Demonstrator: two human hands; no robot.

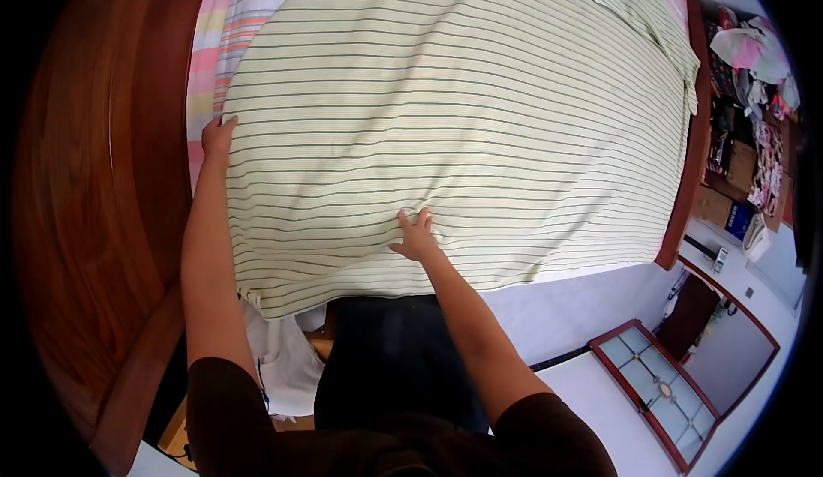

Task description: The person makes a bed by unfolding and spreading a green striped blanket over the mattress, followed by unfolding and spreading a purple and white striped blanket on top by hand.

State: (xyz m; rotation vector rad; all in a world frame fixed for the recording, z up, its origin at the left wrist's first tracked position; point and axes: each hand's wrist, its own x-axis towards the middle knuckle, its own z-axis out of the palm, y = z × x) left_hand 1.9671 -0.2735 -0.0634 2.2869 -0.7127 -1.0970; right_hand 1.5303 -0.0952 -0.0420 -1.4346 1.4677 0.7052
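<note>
- While both arms reach forward over the bed, the right hand lies on the near part of the striped sheet; thumb and fingers spread, small creases at the fingertips. Whether any cloth is nipped between them: cannot tell.
- Sheet: pale green with dark lines, spread across most of the bed, under the right hand and reaching well past it. Its near edge runs just below that hand; long soft folds lie beyond and to the right.
- Below and left of the right hand: a pale cloth item, next to the dark trousers.
- Left hand: farther forward, at the sheet's left edge. Thumb and fingers parted at the tips; grip on the edge not readable.
- Left of the left hand: brown wooden board. Just beyond that hand: pink, yellow and white bedding, partly covered by the sheet.
- Well right of the right hand: red-brown end board; past it, heaped clothes and a blue box. Lower right: red-framed glass panel.
</note>
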